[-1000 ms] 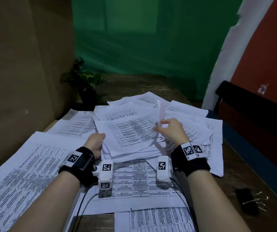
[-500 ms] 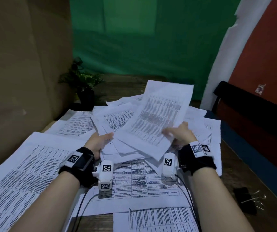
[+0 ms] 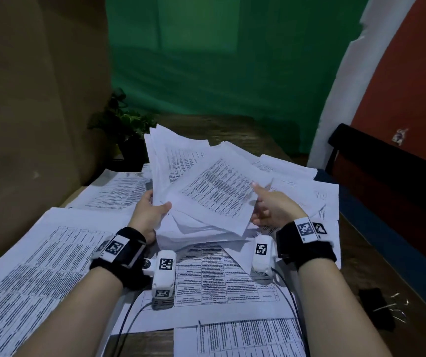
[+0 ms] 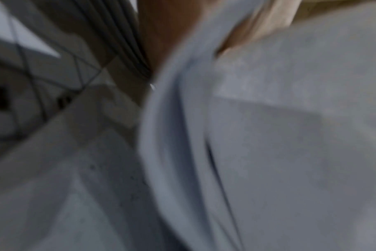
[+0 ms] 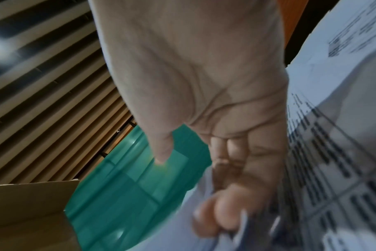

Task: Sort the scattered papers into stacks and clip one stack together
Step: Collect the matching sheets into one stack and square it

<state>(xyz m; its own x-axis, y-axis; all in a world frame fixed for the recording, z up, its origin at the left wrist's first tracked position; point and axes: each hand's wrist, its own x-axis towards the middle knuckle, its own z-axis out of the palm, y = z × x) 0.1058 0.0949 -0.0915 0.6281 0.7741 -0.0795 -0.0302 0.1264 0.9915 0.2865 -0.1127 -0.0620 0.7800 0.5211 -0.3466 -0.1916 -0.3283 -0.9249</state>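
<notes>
A loose bundle of printed papers [image 3: 214, 194] is lifted at a tilt above the middle of the wooden table [image 3: 376, 266]. My left hand [image 3: 150, 215] grips its left edge with the thumb on top. My right hand [image 3: 271, 210] holds the right edge, index finger along the top sheet. In the right wrist view the fingers [image 5: 221, 219] curl round sheet edges [image 5: 333, 161]. The left wrist view is blurred and shows only paper edges [image 4: 172, 135]. More sheets [image 3: 34, 266] lie scattered on the table. A black binder clip [image 3: 375, 309] lies at the right.
A potted plant [image 3: 124, 124] stands at the back left beside a brown cardboard wall [image 3: 39, 112]. A dark chair [image 3: 387, 161] stands against the red wall on the right. Green cloth hangs behind. Cables run from the wrist cameras across the near sheets.
The single sheet in my right hand came down onto the pile. Both hands have now raised the gathered pile off the table, its far edge tipped up.
</notes>
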